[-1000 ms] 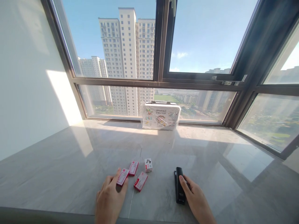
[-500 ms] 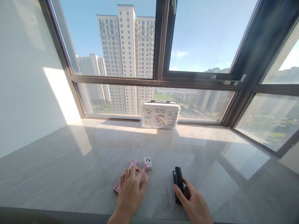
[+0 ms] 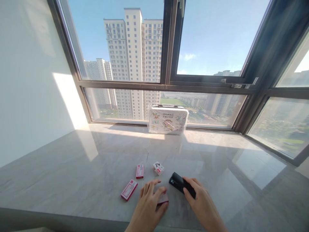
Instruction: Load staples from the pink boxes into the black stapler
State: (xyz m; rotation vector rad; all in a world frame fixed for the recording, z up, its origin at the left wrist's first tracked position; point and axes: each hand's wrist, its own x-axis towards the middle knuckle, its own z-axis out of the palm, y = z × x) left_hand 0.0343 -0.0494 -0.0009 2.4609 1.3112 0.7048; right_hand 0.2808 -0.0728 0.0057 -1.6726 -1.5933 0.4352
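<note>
My right hand (image 3: 199,196) grips a black stapler (image 3: 178,182) by its near end, the thumb on one side and the fingers on the other. The stapler lies slanted on the sill, its far end pointing left. My left hand (image 3: 151,199) is curled around a small red-and-white box of staples (image 3: 163,198), partly hidden beneath the fingers. To the left of that hand lie two more flat red-and-white boxes, a nearer box (image 3: 129,190) and a farther box (image 3: 139,171). Just beyond my fingers stands a small white carton (image 3: 158,168) with a dark picture on top.
A white case (image 3: 168,120) with printed cartoons, wrapped in clear plastic, stands against the window at the back. The grey marble sill (image 3: 79,180) runs between a white wall (image 3: 31,96) at left and window frames at right. A thin dark line crosses the sill.
My left hand has moved right with a staple box, uncovering the two other boxes. The stapler has swung so its far end points left. The white carton is turned. The view has shifted slightly.
</note>
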